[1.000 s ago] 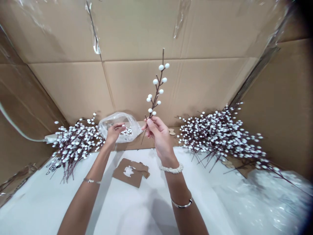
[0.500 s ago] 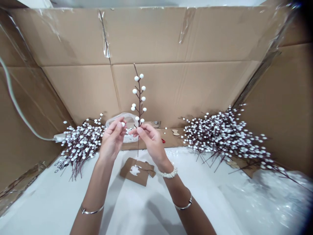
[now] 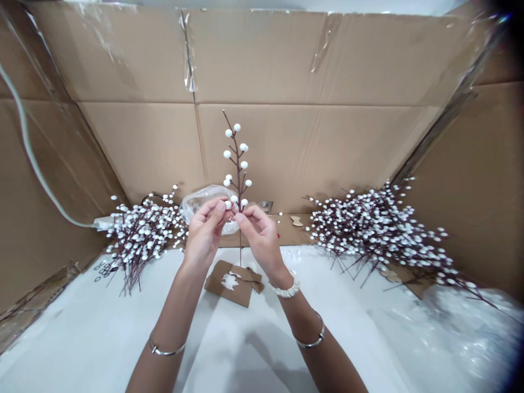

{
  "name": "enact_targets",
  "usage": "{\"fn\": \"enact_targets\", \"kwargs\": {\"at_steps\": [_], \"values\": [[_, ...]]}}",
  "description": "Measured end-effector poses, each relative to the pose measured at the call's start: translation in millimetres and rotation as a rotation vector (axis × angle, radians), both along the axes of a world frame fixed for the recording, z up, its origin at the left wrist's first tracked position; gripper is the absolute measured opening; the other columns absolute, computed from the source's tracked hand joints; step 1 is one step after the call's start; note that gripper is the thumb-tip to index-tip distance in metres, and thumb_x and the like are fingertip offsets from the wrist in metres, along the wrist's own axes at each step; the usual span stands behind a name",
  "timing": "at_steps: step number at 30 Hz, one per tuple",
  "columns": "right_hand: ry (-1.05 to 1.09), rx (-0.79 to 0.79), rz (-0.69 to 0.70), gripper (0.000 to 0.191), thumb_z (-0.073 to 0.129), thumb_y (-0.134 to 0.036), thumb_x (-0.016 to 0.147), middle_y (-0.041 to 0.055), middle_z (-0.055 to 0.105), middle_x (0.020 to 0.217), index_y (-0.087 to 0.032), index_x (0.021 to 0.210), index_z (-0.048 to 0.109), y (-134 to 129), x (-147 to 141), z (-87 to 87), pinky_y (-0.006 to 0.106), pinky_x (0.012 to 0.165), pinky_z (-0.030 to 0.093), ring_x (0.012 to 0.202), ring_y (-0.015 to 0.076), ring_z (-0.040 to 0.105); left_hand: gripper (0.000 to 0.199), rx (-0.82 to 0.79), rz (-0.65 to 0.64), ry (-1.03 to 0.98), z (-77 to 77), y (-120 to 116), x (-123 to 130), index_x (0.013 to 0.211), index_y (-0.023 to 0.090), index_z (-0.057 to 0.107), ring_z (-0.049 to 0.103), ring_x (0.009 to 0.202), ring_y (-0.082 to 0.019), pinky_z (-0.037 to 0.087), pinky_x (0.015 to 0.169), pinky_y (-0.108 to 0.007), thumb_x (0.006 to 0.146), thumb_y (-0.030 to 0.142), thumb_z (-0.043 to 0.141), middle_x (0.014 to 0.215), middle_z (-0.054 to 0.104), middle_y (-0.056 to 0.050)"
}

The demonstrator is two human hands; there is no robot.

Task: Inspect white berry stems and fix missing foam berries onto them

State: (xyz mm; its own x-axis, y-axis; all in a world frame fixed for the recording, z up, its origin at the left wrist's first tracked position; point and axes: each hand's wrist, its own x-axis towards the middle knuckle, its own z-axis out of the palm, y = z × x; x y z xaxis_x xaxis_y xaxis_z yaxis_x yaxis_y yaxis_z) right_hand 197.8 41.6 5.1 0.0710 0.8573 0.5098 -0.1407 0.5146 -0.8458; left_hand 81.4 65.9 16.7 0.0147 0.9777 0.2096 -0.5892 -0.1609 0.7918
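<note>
A thin brown stem (image 3: 237, 158) with several white balls on short side twigs stands upright between my hands. My right hand (image 3: 260, 234) pinches it near its lower part, and the bare end hangs below the fingers. My left hand (image 3: 208, 229) holds a white ball (image 3: 228, 205) between thumb and forefinger, close against the stem's left side. Whether the ball touches a twig is hidden by the fingers. Beneath the hands lies a brown cardboard piece (image 3: 221, 292) with a white patch (image 3: 230, 281) on it.
Bunches of white-balled stems lie at left (image 3: 143, 232) and right (image 3: 368, 224). Behind my hands is a clear plastic bag (image 3: 194, 203). Clear plastic wrap (image 3: 462, 327) lies at front right. Cardboard walls (image 3: 262, 65) stand around; a white cable (image 3: 35, 158) runs down the left.
My left hand has moved right with the white ball, up to the stem. My right hand and the stem have shifted slightly right, as the view has also moved a little.
</note>
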Motion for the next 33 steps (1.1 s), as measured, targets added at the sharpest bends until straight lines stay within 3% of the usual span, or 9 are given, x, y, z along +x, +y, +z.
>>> {"fn": "enact_targets", "kwargs": {"at_steps": [6,14,20,33], "values": [[0.004,-0.015,-0.01,0.021,0.063,-0.039,0.085,-0.0015,0.061,0.079,-0.02,0.078,0.059,0.8,-0.5,-1.4,0.025,0.073,0.043,0.075,0.011,0.053,0.038,-0.004,-0.01,-0.01,3.1,-3.7,2.8,0.086,0.017,0.073,0.065,0.069,-0.005,0.051,0.07,-0.015,0.057,0.034,0.09,0.082,0.073,-0.001],[0.036,-0.039,-0.057,0.021,0.063,-0.038,0.085,-0.001,0.061,0.077,-0.02,0.077,0.058,1.6,-1.0,-3.3,0.026,0.076,0.043,0.076,0.0118,0.056,0.033,0.035,0.008,-0.014,0.3,-5.3,8.2,0.084,0.017,0.072,0.066,0.074,-0.008,0.053,0.075,-0.018,0.059,0.033,0.088,0.084,0.073,-0.002],[0.054,-0.052,-0.096,0.023,0.062,-0.038,0.084,-0.0018,0.059,0.074,-0.02,0.074,0.055,-2.5,-0.8,0.0,0.025,0.071,0.044,0.073,0.0114,0.055,0.028,0.146,0.088,0.024,-4.3,-5.0,14.8,0.084,0.018,0.071,0.069,0.078,-0.012,0.055,0.079,-0.026,0.064,0.032,0.085,0.085,0.074,-0.003],[0.057,-0.025,-0.116,0.023,0.062,-0.039,0.085,-0.002,0.058,0.073,-0.02,0.074,0.053,-4.9,-1.0,2.0,0.025,0.069,0.043,0.072,0.011,0.054,0.026,0.209,0.176,0.074,-8.7,-4.0,18.0,0.084,0.018,0.072,0.07,0.08,-0.013,0.055,0.081,-0.026,0.066,0.032,0.085,0.085,0.074,-0.003]]}}
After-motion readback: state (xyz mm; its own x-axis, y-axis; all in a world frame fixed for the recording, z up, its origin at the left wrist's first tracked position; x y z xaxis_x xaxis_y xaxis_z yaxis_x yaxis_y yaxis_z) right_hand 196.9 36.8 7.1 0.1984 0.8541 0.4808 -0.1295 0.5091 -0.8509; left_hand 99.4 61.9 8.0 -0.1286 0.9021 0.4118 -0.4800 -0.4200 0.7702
